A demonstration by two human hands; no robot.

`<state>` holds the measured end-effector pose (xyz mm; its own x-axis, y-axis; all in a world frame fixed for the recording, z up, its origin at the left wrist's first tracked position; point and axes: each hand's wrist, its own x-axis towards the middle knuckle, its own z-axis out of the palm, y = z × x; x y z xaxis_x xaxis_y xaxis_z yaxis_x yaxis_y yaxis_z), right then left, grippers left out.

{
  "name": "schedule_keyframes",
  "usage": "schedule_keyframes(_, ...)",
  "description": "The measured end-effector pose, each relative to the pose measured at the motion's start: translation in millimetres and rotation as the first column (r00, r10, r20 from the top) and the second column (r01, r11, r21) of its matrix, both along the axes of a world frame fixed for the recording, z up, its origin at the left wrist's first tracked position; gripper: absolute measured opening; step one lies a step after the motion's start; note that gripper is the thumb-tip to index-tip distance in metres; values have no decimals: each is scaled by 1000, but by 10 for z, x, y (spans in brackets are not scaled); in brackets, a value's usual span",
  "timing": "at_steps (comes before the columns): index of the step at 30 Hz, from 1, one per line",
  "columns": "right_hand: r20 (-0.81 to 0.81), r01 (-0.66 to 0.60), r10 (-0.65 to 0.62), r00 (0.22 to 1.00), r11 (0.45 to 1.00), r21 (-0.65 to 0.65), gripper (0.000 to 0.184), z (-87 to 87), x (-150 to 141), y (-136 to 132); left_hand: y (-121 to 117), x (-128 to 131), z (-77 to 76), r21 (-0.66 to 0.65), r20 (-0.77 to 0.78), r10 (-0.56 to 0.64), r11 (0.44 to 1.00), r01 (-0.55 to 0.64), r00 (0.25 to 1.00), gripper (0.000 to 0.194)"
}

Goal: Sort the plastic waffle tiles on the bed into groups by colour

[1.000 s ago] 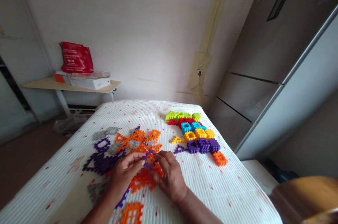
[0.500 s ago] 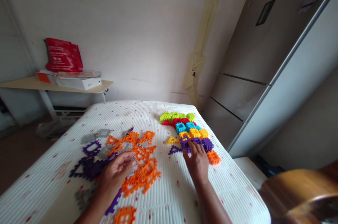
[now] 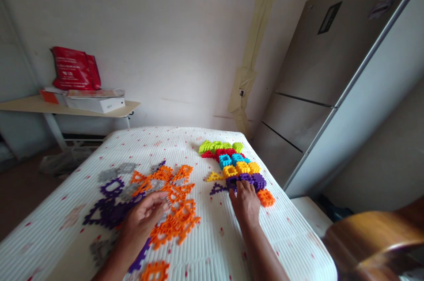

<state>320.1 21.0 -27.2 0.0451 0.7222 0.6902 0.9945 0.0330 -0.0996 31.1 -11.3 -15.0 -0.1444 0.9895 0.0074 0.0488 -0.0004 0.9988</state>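
My left hand [image 3: 142,217] hovers over the loose pile, its thumb and fingers pinched together. A small grey edge shows by the fingertips, but I cannot make out what they hold. Around it lie flat orange building pieces [image 3: 185,214] with toothed edges, purple pieces [image 3: 112,214] and grey pieces [image 3: 126,168]. On the right, my right hand [image 3: 247,205] curls its fingers against the near side of the stacked purple building pieces [image 3: 259,181]. A purple triangle [image 3: 217,188] lies to its left, and an orange stack [image 3: 266,198] sits close to its right.
Beyond the purple row stand yellow [image 3: 243,167], blue [image 3: 225,161], red [image 3: 225,153] and lime-green stacks [image 3: 237,147]. A patterned white cover [image 3: 212,245] lies underneath. A fridge [image 3: 291,122] is at right, a side table [image 3: 23,104] with a red bag [image 3: 74,69] at left.
The view has shifted slightly, moving everything a little left. My right hand's fingers sit slightly nearer to me, showing more of the purple stacks. My left hand keeps its pinched pose.
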Motion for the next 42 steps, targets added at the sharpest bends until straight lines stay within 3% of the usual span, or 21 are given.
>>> schedule_keyframes(6,22,20,-19,1000,999,-32,10,11,-16,6,5,-33,-63,18,-17,-3,1000,3,1000,44)
schedule_keyframes(15,54,63,-60,997,996,-67,6,23,-20,1,2,4,29,36,-2,40,999,-40,999,42)
schedule_keyframes(23,104,81,-74,992,994,-68,7,5,5,1,-1,-23,2,65,-36,46,997,-44,998,37)
schedule_keyframes(29,87,17,-18,996,1000,6,16,-8,-2,2,22,-28,49,88,-24,94,992,-91,995,38)
schedule_keyframes(32,56,-96,94,994,995,30,21,5,-53,-7,60,-208,107,125,-55,176,978,-168,983,41)
schedule_keyframes(34,37,-191,189,981,980,59,22,10,-99,-17,84,-458,149,160,-199,313,945,-284,929,41)
schedule_keyframes(35,29,-237,235,972,969,73,23,11,-123,-24,92,-614,168,188,-317,405,913,-362,857,40)
schedule_keyframes(36,23,-278,277,961,957,83,23,12,-146,-31,97,-777,183,201,-468,493,868,-454,733,38)
schedule_keyframes(37,16,-311,310,950,946,89,24,12,-167,-38,102,-938,195,196,-522,533,835,-514,666,36)
schedule_keyframes(39,3,-353,355,935,930,99,25,13,-203,-50,120,-1207,204,176,-590,550,802,-570,591,33)
schedule_keyframes(42,-12,-378,381,925,921,98,25,4,-249,-59,215,-1383,197,132,-662,483,828,-545,574,31)
